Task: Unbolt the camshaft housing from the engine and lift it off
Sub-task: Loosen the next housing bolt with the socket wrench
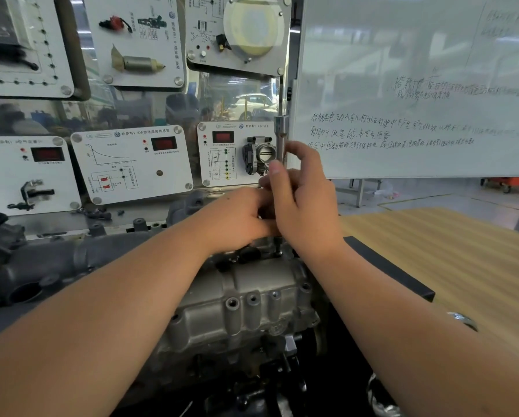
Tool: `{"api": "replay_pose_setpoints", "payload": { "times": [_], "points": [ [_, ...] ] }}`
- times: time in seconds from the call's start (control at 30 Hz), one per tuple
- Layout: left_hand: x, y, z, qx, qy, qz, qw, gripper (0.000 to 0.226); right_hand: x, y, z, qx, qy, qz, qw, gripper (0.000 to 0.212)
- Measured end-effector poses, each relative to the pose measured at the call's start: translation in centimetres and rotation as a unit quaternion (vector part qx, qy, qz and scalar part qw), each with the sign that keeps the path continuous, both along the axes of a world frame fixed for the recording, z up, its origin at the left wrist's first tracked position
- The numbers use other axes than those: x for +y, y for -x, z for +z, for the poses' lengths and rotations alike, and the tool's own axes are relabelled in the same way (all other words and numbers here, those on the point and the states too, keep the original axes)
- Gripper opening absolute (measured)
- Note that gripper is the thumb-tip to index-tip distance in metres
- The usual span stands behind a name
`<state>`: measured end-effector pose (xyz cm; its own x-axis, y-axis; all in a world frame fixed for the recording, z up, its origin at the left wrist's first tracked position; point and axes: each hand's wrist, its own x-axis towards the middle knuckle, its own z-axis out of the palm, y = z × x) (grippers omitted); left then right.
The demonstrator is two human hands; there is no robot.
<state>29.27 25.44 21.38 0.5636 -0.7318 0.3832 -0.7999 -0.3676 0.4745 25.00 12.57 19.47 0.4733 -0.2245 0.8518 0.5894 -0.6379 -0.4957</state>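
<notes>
Head view: both hands (282, 203) grip upright wrench (281, 136) over camshaft housing (252, 299).

Dull silver-grey camshaft housing (246, 299), chrome wrench (281, 136), yellow wood-grain striped table (462, 251), white whiteboard (417, 70)

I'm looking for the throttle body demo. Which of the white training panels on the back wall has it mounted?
The small lower panel beside the whiteboard, just left of the upright tool the right hand holds; its neighbours show a printed curve or other parts.

Probably an automotive training workshop: sensor display boards (131, 164), a whiteboard (417, 85), an engine (246, 308) on the bench.
</notes>
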Motion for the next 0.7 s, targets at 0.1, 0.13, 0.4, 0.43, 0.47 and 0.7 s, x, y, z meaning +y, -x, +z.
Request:
{"api": "replay_pose_setpoints", "payload": {
  "times": [0.1, 0.13, 0.4, 0.43, 0.47, 0.7],
  "points": [
    [-0.16, 0.08, 0.01, -0.018, -0.004, 0.001, 1.0, 0.03, -0.11, -0.1, -0.06, -0.001, 0.0, -0.022, 1.0, 0.025],
    [-0.22, 0.08, 0.02, -0.012, -0.002, -0.002, 1.0, 0.027, -0.17, -0.14, -0.06, -0.006, 0.002, -0.031, 1.0, 0.023],
    [0.04, 0.15, 0.04, 0.016, 0.003, -0.006, 1.0, 0.043, -0.02, 0.0, -0.04, 0.008, -0.001, -0.031, 0.999, 0.031],
    [0.06, 0.21, 0.09, 0.002, -0.001, 0.0, 1.0, 0.047, 0.01, 0.0, -0.02, 0.008, -0.003, -0.025, 1.0, 0.033],
    [0.04, 0.17, 0.08, -0.007, -0.005, 0.004, 1.0, 0.046, 0.06, 0.01, 0.0, 0.009, -0.001, -0.025, 1.0, 0.035],
    [-0.41, 0.2, 0.01, 0.027, 0.009, -0.011, 1.0, 0.04, 0.09, 0.09, 0.0, -0.006, 0.017, -0.055, 0.998, 0.029]
  ]
}}
